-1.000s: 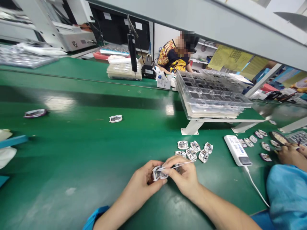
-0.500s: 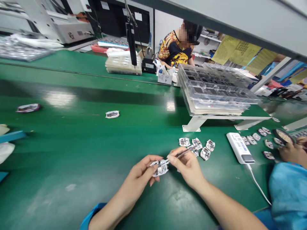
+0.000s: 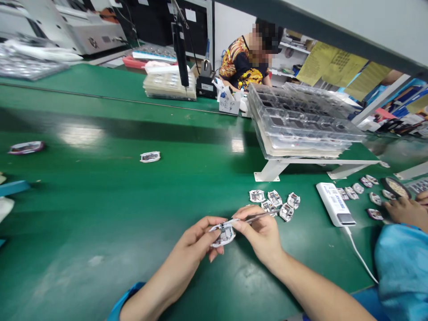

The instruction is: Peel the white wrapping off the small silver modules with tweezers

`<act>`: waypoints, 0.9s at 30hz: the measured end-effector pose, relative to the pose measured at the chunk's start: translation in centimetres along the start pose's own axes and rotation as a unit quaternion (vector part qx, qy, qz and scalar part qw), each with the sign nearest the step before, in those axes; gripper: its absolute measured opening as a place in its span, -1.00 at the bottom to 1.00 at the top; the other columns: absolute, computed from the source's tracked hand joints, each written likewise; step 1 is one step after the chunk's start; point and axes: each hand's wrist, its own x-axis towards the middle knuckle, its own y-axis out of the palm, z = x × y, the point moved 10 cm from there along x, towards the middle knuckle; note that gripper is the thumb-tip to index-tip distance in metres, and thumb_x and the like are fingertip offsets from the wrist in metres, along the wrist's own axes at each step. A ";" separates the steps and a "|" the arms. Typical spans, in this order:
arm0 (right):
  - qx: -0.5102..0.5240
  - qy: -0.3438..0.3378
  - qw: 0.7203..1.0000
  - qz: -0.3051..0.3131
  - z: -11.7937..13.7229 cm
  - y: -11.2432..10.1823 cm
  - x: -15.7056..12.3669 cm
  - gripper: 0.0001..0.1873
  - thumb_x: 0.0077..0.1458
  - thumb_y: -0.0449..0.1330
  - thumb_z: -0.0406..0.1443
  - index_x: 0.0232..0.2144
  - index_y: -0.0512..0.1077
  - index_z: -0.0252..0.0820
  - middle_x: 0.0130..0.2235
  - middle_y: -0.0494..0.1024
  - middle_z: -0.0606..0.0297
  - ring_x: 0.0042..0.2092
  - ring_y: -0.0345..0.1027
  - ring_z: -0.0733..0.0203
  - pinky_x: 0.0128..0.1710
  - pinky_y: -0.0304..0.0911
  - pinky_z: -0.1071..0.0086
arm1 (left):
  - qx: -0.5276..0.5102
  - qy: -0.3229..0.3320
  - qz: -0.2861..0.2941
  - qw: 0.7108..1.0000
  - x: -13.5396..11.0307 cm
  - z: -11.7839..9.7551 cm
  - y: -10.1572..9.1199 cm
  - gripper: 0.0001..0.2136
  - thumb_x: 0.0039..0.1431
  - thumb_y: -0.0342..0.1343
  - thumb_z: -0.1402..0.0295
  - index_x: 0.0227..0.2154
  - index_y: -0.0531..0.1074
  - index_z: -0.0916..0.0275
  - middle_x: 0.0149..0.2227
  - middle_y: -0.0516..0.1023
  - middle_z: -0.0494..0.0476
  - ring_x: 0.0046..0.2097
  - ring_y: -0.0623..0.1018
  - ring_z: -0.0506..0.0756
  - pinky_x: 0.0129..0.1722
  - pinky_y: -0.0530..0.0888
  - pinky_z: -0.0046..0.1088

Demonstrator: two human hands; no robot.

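Between the thumb and fingers of my left hand (image 3: 197, 240) is a white watch case (image 3: 224, 236), its open side facing up and small electronic parts showing inside. My right hand (image 3: 262, 232) is closed on metal tweezers (image 3: 257, 216), whose tips reach the upper edge of that case. What the tips grip, if anything, is too small to make out. Just beyond my right hand lie several similar white watch cases (image 3: 274, 198) in a loose group. Another white case (image 3: 150, 156) lies alone further back, and a purple-edged one (image 3: 26, 147) at the far left.
A white power bank (image 3: 335, 204) with a cable lies to the right. Past it, a co-worker's hand (image 3: 406, 211) is near more cases. Clear plastic trays (image 3: 301, 120) are stacked on a low stand. An electric screwdriver (image 3: 179, 53) hangs at the back, where another person sits.
The tweezers have turned to a flatter angle over the watch case. Both hands stay almost in place. The view has shifted slightly, and the co-worker's hand at right has moved a little left.
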 end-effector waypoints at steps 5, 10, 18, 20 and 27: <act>-0.020 -0.019 0.999 0.027 0.6 0.3 -0.1 -0.95 0.03 0.37 -0.31 -0.42 0.55 -0.11 -0.38 0.60 0.29 -0.32 0.49 0.20 -0.30 0.39 0.33 | -0.025 -0.004 -0.005 1.000 -0.2 -0.4 0.3 -0.68 -0.01 0.31 0.14 -0.30 0.49 0.27 -0.41 0.45 0.00 -0.44 0.38 -0.02 -0.49 0.29 -0.50; -0.022 0.014 0.999 0.019 0.3 0.1 0.1 -0.88 0.01 0.38 -0.23 -0.43 0.53 -0.12 -0.38 0.60 0.28 -0.32 0.48 0.18 -0.28 0.38 0.31 | 0.024 0.031 -0.014 0.999 0.1 -0.9 -0.1 -0.67 -0.02 0.31 0.15 -0.26 0.47 0.25 -0.45 0.44 -0.03 -0.46 0.37 -0.01 -0.50 0.28 -0.50; 0.011 0.110 0.994 -0.009 -1.5 -0.3 0.3 -0.78 -0.07 0.41 -0.17 -0.46 0.49 -0.16 -0.48 0.54 0.37 -0.44 0.37 0.30 -0.41 0.28 0.42 | 0.153 0.117 -0.024 0.981 -0.3 -2.3 0.0 -0.76 0.05 0.20 0.21 -0.25 0.45 0.21 -0.47 0.48 0.00 -0.44 0.42 0.05 -0.49 0.30 -0.47; 0.011 0.112 0.994 -0.004 -1.5 -0.3 0.3 -0.77 -0.09 0.41 -0.16 -0.47 0.49 -0.16 -0.48 0.54 0.36 -0.45 0.37 0.29 -0.42 0.28 0.41 | 0.158 0.117 -0.019 0.980 -0.3 -2.3 0.2 -0.77 0.06 0.19 0.22 -0.26 0.45 0.21 -0.46 0.48 0.00 -0.44 0.42 0.05 -0.46 0.32 -0.46; -0.010 0.089 0.996 -0.007 -1.0 -0.5 0.4 -0.82 -0.06 0.39 -0.20 -0.47 0.51 -0.16 -0.47 0.59 0.33 -0.42 0.43 0.24 -0.38 0.32 0.37 | 0.147 0.109 -0.005 0.983 -0.4 -2.1 0.4 -0.76 0.03 0.21 0.24 -0.23 0.44 0.21 -0.41 0.50 0.03 -0.37 0.44 0.07 -0.34 0.39 -0.43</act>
